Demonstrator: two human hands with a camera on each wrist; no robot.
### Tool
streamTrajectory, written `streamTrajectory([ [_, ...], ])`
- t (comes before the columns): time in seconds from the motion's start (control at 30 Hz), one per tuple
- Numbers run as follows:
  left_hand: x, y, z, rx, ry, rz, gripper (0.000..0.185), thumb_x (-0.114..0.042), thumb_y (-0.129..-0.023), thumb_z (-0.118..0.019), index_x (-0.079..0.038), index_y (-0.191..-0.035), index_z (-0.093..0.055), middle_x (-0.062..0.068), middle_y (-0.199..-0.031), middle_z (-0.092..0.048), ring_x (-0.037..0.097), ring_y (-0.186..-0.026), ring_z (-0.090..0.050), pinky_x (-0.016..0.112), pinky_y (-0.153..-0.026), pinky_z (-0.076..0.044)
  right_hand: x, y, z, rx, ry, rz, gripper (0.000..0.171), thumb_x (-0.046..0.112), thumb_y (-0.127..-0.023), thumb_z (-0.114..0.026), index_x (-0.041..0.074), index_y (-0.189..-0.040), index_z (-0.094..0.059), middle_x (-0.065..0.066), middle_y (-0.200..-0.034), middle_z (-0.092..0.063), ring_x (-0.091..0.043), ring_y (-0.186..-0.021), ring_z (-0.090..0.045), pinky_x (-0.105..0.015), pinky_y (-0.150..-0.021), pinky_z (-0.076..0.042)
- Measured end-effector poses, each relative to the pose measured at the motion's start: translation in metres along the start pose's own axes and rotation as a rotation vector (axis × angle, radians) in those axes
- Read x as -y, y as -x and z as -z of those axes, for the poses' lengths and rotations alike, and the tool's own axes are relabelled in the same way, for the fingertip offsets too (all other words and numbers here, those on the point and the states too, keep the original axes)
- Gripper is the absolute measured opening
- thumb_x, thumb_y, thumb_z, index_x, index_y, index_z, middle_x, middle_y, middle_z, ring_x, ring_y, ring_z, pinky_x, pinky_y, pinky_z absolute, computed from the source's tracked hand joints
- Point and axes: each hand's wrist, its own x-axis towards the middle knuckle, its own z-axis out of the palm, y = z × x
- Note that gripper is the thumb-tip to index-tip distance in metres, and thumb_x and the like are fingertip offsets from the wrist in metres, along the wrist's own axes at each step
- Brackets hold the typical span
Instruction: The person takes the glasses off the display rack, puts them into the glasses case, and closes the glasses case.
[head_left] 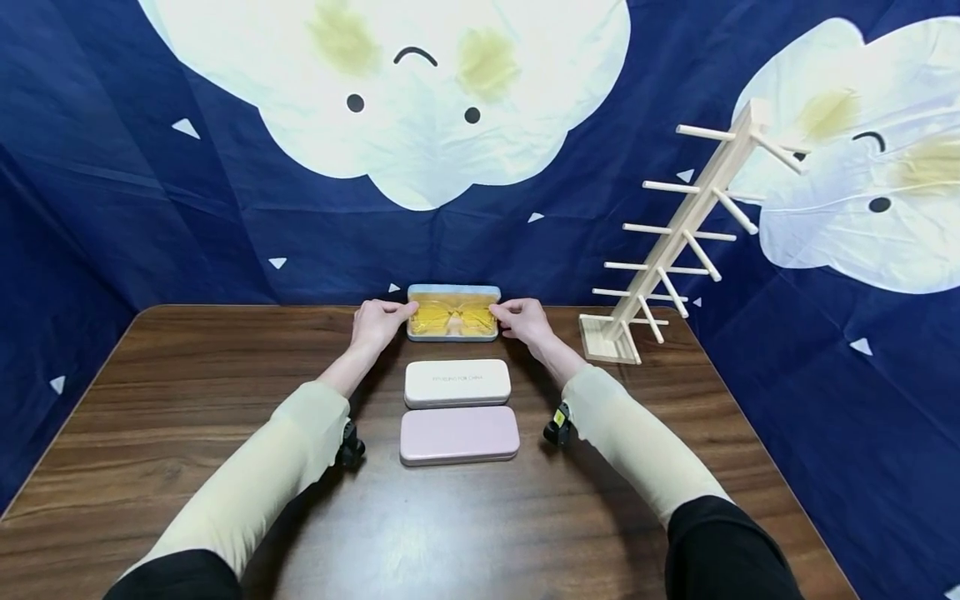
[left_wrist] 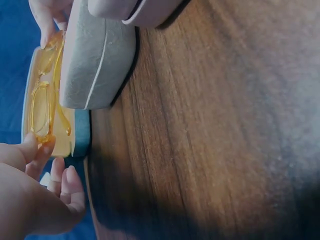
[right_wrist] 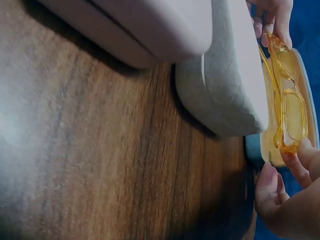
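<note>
Fingers (head_left: 401, 310) of both hands pinching yellow glasses (head_left: 452, 317)

Yellow glasses (head_left: 452, 317) in an open blue case (head_left: 453, 292)
Translucent amber frame, lying lengthwise inside the case, lid raised behind; case just beyond the white case (head_left: 457, 383), at the far table edge.

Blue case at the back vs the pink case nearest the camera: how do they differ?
The blue case is open, with yellow glasses in it; the pink case is closed. The blue case lies farthest away, by the backdrop, with the left hand and right hand pinching the ends of the glasses; the pink case lies nearest and untouched. Both are oblong cases on the wooden table.
</note>
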Motion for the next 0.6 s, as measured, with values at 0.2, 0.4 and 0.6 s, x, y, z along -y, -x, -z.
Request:
streamTrajectory([
  [0.2, 0.002, -0.004, -0.004, -0.006, -0.047, -0.008, 0.039, -0.043, -0.097, -0.069, -0.008, -0.110, -0.081, 0.014, -0.125, -0.074, 0.040, -0.130, -0.058, 0.049, -0.111, -0.045, -0.005, -0.004, 0.000, -0.016, 0.014, 0.001, 0.027, 0.021, -0.096, -0.074, -0.002, -0.110, -0.076, 0.001, -0.096, -0.068, -0.012, -0.082, -0.060, -0.037, -0.086, -0.062],
  [0.4, 0.004, -0.006, -0.006, 0.001, -0.070, -0.005, 0.038, -0.042, -0.098, -0.068, -0.008, -0.110, -0.081, 0.013, -0.125, -0.074, 0.039, -0.130, -0.060, 0.048, -0.110, -0.047, -0.008, -0.009, 0.000, -0.007, 0.042, 0.007, 0.027, 0.021, -0.096, -0.075, -0.002, -0.109, -0.077, -0.001, -0.096, -0.070, -0.011, -0.081, -0.060, -0.031, -0.079, -0.061],
  [0.6, 0.004, -0.009, -0.008, -0.004, -0.076, 0.006, 0.037, -0.041, -0.097, -0.068, -0.009, -0.111, -0.081, 0.012, -0.124, -0.075, 0.038, -0.130, -0.059, 0.047, -0.109, -0.048, -0.010, -0.013, -0.001, 0.007, 0.092, 0.008, 0.026, 0.020, -0.097, -0.073, 0.000, -0.112, -0.077, -0.007, -0.109, -0.075, -0.007, -0.086, -0.063, -0.030, -0.080, -0.062],
])
